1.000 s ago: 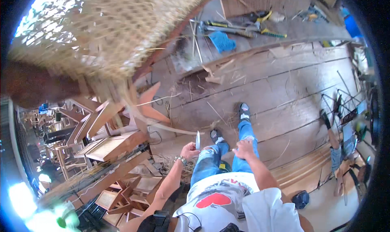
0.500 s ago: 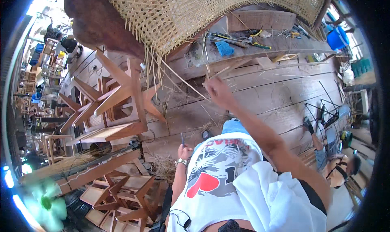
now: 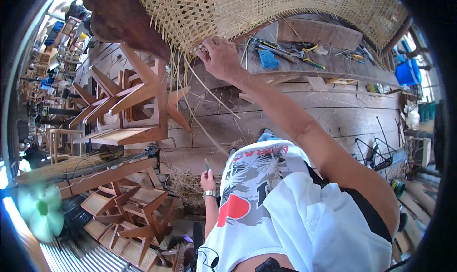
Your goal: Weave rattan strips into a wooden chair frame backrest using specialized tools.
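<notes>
At the frayed lower corner of a woven cane panel [image 3: 190, 22], my right hand [image 3: 221, 58] has its fingers bent in and pinched at the strand ends. Exactly which strand they grip is hard to see. Loose cane strands [image 3: 183, 69] hang below that corner, and some trail toward the floor. A dark red-brown wooden frame [image 3: 126, 22] borders the panel on its left. Low beside my body, my left hand [image 3: 207, 180] is closed around a slim pointed tool [image 3: 207, 165], its tip upward; this looks like a small knife or awl.
A wooden bench [image 3: 333, 72] carries pliers and other hand tools [image 3: 278, 50] and a blue cloth [image 3: 269, 59]. Upturned chair frames [image 3: 128, 96] stand left, with more stacked chairs [image 3: 133, 205] below. A fan [image 3: 42, 208] spins lower left. A blue bucket [image 3: 408, 72] stands far right.
My right hand has moved up and left from below the bench to the panel's frayed corner. My left hand still holds the tool, lower by my side. The view has shifted slightly.
</notes>
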The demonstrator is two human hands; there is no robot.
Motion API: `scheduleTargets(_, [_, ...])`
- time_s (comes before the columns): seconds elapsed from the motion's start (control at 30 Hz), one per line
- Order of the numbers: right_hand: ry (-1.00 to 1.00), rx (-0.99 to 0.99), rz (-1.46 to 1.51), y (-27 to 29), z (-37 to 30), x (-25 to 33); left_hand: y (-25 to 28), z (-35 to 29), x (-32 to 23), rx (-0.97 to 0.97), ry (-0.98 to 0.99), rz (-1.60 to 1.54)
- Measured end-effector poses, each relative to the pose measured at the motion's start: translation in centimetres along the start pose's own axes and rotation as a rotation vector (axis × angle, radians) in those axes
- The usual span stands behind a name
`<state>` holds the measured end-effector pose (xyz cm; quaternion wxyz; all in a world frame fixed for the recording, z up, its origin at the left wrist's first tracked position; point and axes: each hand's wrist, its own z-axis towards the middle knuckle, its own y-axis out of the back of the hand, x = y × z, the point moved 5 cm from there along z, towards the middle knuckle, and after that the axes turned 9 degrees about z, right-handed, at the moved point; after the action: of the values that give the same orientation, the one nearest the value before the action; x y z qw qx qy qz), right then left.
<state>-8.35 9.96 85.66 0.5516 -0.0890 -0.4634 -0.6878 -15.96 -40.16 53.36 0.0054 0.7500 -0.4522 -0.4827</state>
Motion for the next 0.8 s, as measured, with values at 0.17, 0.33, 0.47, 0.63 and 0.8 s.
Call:
scheduleTargets(0.17, [0.154, -0.143, -0.104, -0.1, 0.5, -0.9, -2.6, -2.7, 0.4, -0.054, 0.002, -0.012])
scheduleTargets(0.33, [0.159, -0.05, -0.068, -0.8, 0.9, -2.9, -3.7, -5.5, 1.9, -0.083, 0.028, -0.06])
scheduleTargets(0.47, [0.178, -0.05, -0.004, -1.2, 0.3, -2.9, -4.4, -7.6, 2.9, -0.065, 0.13, -0.008])
scheduleTargets(0.63, [0.304, -0.151, 0.003, -2.1, 0.9, -2.2, -5.5, -8.1, 0.9, -0.053, 0.101, -0.032])
scheduleTargets(0.8, [0.369, -0.166, -0.107, -2.1, 1.2, -2.6, -6.4, -6.6, -2.8, -0.009, 0.019, -0.008])
